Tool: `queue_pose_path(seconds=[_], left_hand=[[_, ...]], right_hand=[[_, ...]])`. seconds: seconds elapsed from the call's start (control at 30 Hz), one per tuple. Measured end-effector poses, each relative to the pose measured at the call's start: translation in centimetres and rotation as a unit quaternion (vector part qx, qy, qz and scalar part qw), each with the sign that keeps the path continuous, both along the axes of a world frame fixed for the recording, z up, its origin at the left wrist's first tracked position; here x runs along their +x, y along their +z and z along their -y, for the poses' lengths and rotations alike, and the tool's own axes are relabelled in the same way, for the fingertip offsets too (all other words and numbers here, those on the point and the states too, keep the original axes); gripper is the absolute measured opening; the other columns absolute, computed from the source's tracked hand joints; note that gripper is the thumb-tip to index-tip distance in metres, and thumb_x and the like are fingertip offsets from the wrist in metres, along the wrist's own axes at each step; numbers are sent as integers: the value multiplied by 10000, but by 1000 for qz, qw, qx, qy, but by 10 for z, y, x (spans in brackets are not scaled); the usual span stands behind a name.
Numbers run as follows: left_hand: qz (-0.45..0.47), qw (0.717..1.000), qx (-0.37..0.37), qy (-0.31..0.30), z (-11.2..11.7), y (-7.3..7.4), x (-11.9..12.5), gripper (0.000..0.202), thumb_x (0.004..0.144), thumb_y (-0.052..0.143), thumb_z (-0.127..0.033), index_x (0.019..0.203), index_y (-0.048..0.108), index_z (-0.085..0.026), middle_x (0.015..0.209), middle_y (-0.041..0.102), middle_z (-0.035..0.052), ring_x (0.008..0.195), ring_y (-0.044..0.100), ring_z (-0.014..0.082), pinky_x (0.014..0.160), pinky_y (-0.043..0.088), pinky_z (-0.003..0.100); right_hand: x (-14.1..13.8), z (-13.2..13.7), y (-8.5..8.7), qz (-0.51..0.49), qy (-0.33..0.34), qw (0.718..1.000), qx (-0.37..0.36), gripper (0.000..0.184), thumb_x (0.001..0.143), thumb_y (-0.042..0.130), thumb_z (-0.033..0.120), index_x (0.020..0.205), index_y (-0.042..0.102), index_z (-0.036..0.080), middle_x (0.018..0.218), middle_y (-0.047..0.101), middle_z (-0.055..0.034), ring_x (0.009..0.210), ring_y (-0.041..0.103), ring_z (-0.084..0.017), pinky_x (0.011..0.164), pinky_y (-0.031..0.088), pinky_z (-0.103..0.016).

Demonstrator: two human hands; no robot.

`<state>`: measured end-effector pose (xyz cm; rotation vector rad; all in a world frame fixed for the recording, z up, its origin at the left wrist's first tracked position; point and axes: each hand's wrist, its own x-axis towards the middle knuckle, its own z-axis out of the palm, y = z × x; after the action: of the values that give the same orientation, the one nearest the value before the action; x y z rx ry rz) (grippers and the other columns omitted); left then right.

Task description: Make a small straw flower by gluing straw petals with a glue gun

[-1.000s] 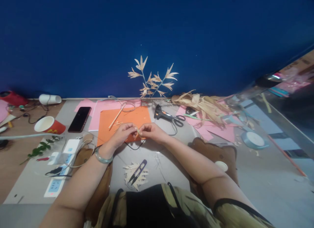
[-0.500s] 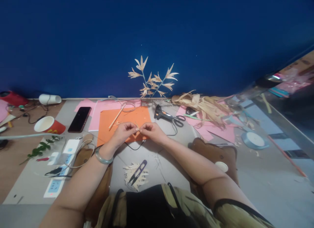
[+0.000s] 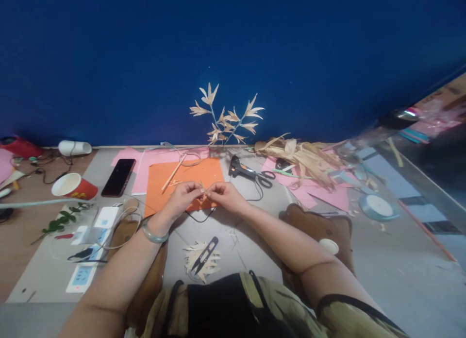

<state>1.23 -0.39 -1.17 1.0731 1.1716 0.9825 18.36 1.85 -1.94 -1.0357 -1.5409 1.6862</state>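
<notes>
My left hand (image 3: 184, 197) and my right hand (image 3: 227, 196) meet fingertip to fingertip over the front edge of an orange sheet (image 3: 184, 178). Both pinch a small pale straw-coloured leaf piece (image 3: 204, 188) between thumbs and fingers. A green bangle (image 3: 153, 235) sits on my left wrist. On the grey table close to my body lie small black thread snips (image 3: 206, 253) on a pile of cut straw leaves (image 3: 196, 262). A thin wooden stick (image 3: 174, 172) lies on the orange sheet.
A black glue gun (image 3: 240, 169) and scissors (image 3: 265, 177) lie right of the sheet, dried husks (image 3: 302, 158) beyond. A straw-leaf branch (image 3: 225, 117) stands against the blue wall. At left: phone (image 3: 118, 177), red paper cup (image 3: 73, 186), power strip (image 3: 87, 260). A ribbon roll (image 3: 376, 207) lies right.
The leaf piece has turned between my fingertips, from pointing down toward me to poking up. Both hands have stayed in the same place.
</notes>
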Motion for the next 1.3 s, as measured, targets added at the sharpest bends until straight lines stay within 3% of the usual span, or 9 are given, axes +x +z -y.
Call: queue_pose_path(seconds=[0.3,0.73,1.07,1.3], left_hand=[[-5,998,24,57,-2,0,-1,153,657,677,-290,619,603,-161,546,590,-19,531,529,100,570,423,225],[-34,999,23,13,-2,5,-2,140,636,691,-265,635,608,-152,578,600,-14,548,550,108,576,430,229],[-34,999,23,18,-1,-2,0,97,657,617,-216,588,571,-167,523,554,-34,477,487,84,481,371,202],[-56,997,38,32,0,0,0,107,667,588,-218,572,566,-175,533,555,-32,498,502,97,492,375,211]], right_hand=[[-1,-4,-6,4,-11,1000,-13,104,629,657,228,667,636,133,649,622,7,592,523,-84,572,400,-207],[-2,1,-7,17,-5,1000,-1,203,713,636,328,682,637,127,604,600,7,563,486,-81,548,378,-202],[-2,-2,-10,8,14,1000,-4,87,643,605,225,624,586,142,589,566,33,549,466,-71,555,359,-200],[-3,0,-10,-2,10,1000,0,109,651,623,251,647,584,150,612,569,28,565,483,-80,568,374,-210]])
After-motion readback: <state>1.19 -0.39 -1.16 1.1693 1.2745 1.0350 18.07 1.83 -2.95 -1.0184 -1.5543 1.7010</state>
